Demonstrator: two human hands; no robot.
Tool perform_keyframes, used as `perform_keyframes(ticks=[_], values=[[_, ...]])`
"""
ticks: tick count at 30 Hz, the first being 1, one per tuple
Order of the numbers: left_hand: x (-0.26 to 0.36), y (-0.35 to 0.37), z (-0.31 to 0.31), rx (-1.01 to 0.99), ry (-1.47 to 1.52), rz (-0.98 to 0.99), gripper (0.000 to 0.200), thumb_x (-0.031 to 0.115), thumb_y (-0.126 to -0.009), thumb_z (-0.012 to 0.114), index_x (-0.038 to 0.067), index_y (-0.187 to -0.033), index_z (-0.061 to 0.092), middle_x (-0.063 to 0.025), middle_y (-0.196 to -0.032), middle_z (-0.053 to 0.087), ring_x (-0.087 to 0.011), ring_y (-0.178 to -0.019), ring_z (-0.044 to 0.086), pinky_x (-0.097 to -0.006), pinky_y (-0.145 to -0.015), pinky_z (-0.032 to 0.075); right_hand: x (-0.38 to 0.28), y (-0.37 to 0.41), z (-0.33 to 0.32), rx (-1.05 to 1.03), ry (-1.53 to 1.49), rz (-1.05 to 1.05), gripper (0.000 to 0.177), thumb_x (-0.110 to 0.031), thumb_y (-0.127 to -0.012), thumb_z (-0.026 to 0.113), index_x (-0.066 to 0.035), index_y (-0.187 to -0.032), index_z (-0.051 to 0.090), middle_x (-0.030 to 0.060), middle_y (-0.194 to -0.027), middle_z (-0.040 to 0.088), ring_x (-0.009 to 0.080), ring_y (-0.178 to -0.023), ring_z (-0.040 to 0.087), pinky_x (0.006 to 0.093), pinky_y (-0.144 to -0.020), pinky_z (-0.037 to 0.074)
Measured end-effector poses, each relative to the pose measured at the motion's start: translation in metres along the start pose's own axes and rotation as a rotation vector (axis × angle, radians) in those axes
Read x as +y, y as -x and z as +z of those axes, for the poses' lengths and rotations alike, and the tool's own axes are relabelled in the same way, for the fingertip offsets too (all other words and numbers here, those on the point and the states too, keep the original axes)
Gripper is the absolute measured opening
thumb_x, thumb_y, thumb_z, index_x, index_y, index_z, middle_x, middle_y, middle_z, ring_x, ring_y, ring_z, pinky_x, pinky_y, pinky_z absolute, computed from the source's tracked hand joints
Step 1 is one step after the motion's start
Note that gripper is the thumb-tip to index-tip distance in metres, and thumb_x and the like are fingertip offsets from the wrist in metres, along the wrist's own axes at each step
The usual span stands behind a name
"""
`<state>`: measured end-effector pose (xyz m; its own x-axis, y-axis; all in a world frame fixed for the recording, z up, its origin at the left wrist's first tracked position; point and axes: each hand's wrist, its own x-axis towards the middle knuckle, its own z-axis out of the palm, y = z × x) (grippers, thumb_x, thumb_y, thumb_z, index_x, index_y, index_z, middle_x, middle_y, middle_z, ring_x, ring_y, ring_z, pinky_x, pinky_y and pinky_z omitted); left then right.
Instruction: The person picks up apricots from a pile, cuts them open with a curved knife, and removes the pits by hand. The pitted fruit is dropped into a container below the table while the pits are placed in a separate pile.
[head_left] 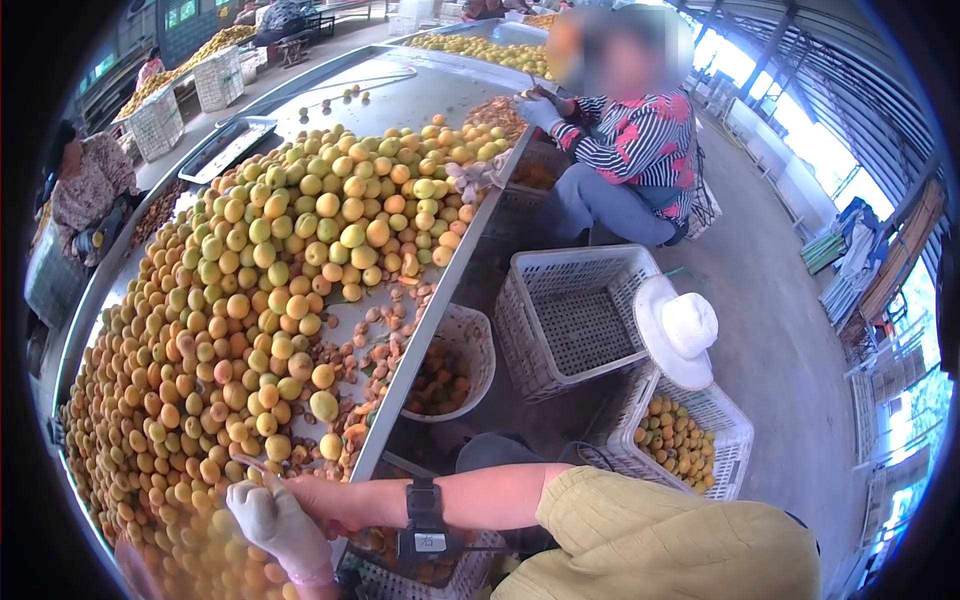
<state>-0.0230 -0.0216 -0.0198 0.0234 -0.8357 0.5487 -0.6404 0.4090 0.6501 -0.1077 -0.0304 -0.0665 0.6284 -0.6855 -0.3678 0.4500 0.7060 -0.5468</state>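
My left hand (pixel 272 522), in a pale glove, is at the bottom left over the fruit heap. Its fingers are curled, and what they hold is hidden. My right hand (pixel 325 502) is bare and closed, touching the gloved hand from the right. A thin brownish thing (pixel 252 464) sticks out above both hands, too small to identify. A dark watch (pixel 425 505) is on my right wrist. Yellow, orange and greenish fruit (pixel 290 250) covers much of the metal table (pixel 425 322). Pits and opened fruit pieces (pixel 375 335) lie near its right edge.
A co-worker (pixel 630 150) with gloved hands sits at the table's far right; another person (pixel 95 190) is at the left. Right of the table stand a round basket (pixel 483 345), an open crate (pixel 520 330), a fruit crate (pixel 735 440) and a white hat (pixel 685 325).
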Motion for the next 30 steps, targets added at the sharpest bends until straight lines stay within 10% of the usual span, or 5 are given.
perform_keyframes(ticks=[5,7,13,18,30], values=[[-0.022,0.014,-0.006,-0.134,-0.028,0.066,0.015,0.001,-0.092,0.050,0.000,-0.078,0.049,-0.0084,-0.085,0.049,-0.0198,-0.081,0.049,-0.0301,-0.076,0.043,0.012,-0.001,-0.004,-0.018,-0.032,0.093,0.050,-0.070,-0.079,0.048,-0.022,-0.063,0.049,-0.0060,-0.051,0.044,0.0090,-0.037,0.037,0.0225,-0.037,0.023],[0.008,0.000,0.004,0.040,0.083,0.243,0.022,-0.014,-0.070,0.057,0.001,-0.061,0.045,-0.0096,-0.075,0.049,-0.0238,-0.067,0.048,-0.0373,-0.077,0.050,0.024,-0.011,-0.017,-0.118,-0.040,0.131,0.034,-0.061,-0.083,0.050,-0.027,-0.082,0.056,-0.0105,-0.062,0.052,0.0050,-0.044,0.043,0.0211,-0.040,0.026],[-0.002,0.008,0.001,0.021,0.018,0.455,0.011,-0.005,-0.079,0.063,0.001,-0.075,0.055,-0.0113,-0.080,0.055,-0.0254,-0.077,0.056,-0.0373,-0.070,0.050,0.018,-0.006,0.009,0.047,-0.234,-0.058,0.047,-0.062,-0.085,0.053,-0.015,-0.084,0.055,-0.0031,-0.063,0.050,0.0094,-0.052,0.046,0.0256,-0.045,0.035],[0.026,0.012,0.009,-0.043,0.130,-0.364,0.054,0.048,-0.092,0.054,-0.002,-0.112,0.057,-0.0153,-0.104,0.061,-0.0243,-0.091,0.057,-0.0353,-0.078,0.048,0.007,-0.029,-0.008,0.411,0.316,-0.479,0.045,-0.048,-0.088,0.058,-0.004,-0.093,0.048,0.0056,-0.081,0.056,0.0162,-0.078,0.055,0.0298,-0.071,0.044],[0.016,0.000,-0.002,-0.164,0.264,-0.630,0.060,0.050,-0.085,0.057,0.001,-0.120,0.053,-0.0156,-0.114,0.058,-0.0248,-0.103,0.055,-0.0345,-0.090,0.045,-0.038,0.018,0.003,0.401,0.467,-0.434,0.042,-0.034,-0.083,0.061,0.001,-0.103,0.049,0.0122,-0.085,0.061,0.0199,-0.080,0.059,0.0322,-0.075,0.047]])
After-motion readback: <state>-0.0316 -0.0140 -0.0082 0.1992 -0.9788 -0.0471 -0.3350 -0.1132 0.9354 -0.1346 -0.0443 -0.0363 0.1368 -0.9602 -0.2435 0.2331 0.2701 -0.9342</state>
